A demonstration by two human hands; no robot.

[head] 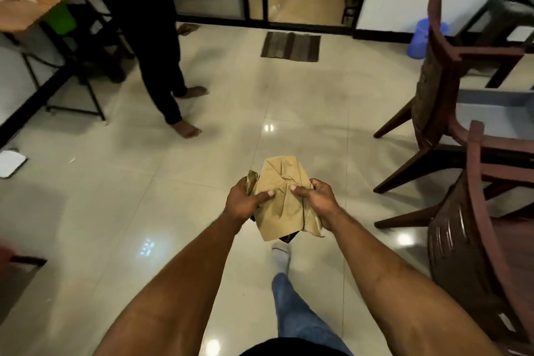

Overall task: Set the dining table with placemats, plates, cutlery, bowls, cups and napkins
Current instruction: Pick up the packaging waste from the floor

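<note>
Currently a crumpled brown paper bag (281, 196) is being held over the floor (115, 182), gripped at both sides by the left hand (245, 202) and right hand (316, 199); it is probably best kept level and supported underneath while being carried.

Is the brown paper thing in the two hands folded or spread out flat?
Folded. The crumpled brown paper piece shows many creases and overlapping flaps; the left hand and right hand grip its sides. What it is, cannot tell.
</note>
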